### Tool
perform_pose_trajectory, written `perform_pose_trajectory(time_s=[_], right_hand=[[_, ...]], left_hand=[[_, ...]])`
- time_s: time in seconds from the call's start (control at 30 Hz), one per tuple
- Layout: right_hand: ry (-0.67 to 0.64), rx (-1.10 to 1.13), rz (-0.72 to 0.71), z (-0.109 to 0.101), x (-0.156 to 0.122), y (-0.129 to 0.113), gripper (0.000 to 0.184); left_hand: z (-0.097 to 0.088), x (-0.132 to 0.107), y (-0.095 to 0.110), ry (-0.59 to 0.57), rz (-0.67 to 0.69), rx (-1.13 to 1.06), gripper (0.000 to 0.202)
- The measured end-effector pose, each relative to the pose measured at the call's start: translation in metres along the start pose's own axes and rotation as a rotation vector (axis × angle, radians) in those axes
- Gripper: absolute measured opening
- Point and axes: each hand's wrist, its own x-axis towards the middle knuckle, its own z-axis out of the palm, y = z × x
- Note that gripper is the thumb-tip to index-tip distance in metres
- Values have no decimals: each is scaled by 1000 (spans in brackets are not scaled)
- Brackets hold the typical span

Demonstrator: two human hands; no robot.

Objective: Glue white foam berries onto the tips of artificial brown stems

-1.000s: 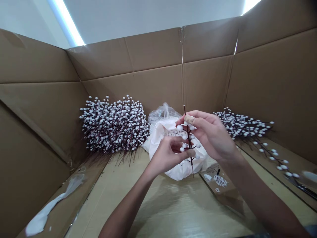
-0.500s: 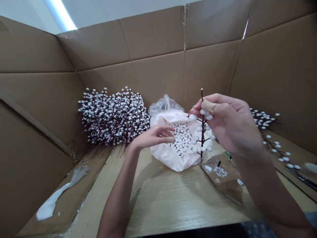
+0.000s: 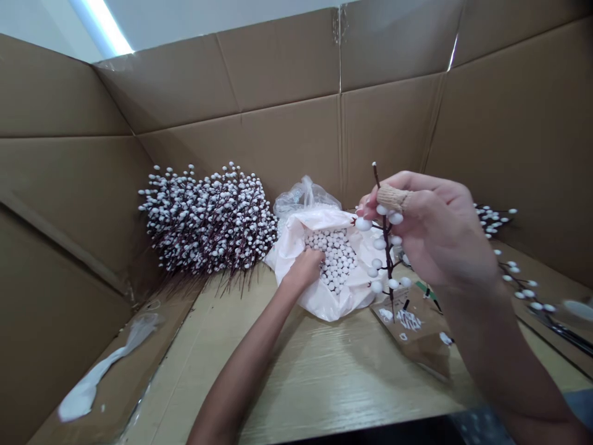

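1. Dark brown artificial berry stem (image 3: 386,253), studded with white balls, is held nearly upright, leaning slightly, in the right hand (image 3: 438,235). That hand is closed around the stem near its upper end, and the bare tip rises past the fingers at about 11 o'clock. A beige knitted finger sleeve (image 3: 393,198) is worn on one finger, just beside the stem.
2. The left hand (image 3: 303,270) is pressed down among loose white balls (image 3: 334,259). Its fingers are hidden, so whether anything is gripped cannot be told.
3. Those balls are heaped in a pale pink plastic bag (image 3: 319,303), seen at about 9 o'clock from the held stem. A bunched clear plastic bag (image 3: 303,198) is seen behind it, at the bag's 12 o'clock.
4. A dense bundle of white-berried stems (image 3: 204,222) is laid just beside the bags, at about 9 o'clock. A smaller bunch of berry stems (image 3: 493,216) is seen at about 3 o'clock from the right hand.
5. A brown printed card (image 3: 407,318) is placed at about 4 o'clock from the bags, under the stem's lower end.
6. A white plastic strip (image 3: 102,371) is lying on a cardboard flap at about 8 o'clock. All of this is enclosed by corrugated cardboard walls (image 3: 278,68) above a wood-grain base (image 3: 324,383).
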Motion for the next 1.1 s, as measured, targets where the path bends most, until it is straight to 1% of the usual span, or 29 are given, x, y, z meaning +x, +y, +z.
perform_pose_trajectory(time_s=[0.1,0.17,0.23,0.3,0.37,0.43,0.5,0.6,0.73,0.87,1.0,1.1], right_hand=[[-11,3,6,0,0,-1,19],[-15,-5,6,-1,0,-1,18],[-22,-16,0,-2,0,-1,17],[-45,-25,-2,-3,0,0,16],[-86,-25,12,-4,0,1,16],[-131,-14,41,-4,1,1,15],[-173,7,75,-2,1,1,15],[-194,-7,116,1,-1,-1,17],[-186,-19,163,8,-7,-4,19],[-237,-3,179,12,-11,-6,20],[-259,-17,127,12,-13,-5,18],[-244,-111,67,11,-17,-5,17]], left_hand=[[2,2,0,35,2,-4,23],[-3,3,0,59,17,-36,21],[-14,1,2,76,46,-92,17],[-31,-4,5,77,83,-204,21],[-50,-13,10,32,140,-647,32],[-69,-25,15,31,211,-962,39],[-84,-36,19,24,271,-1156,39],[-98,-50,25,21,329,-1349,37],[-104,-59,32,42,376,-1460,38],[-108,-65,39,49,330,-1497,37],[-110,-72,44,114,302,-1534,38],[-111,-77,48,171,304,-1526,39]])
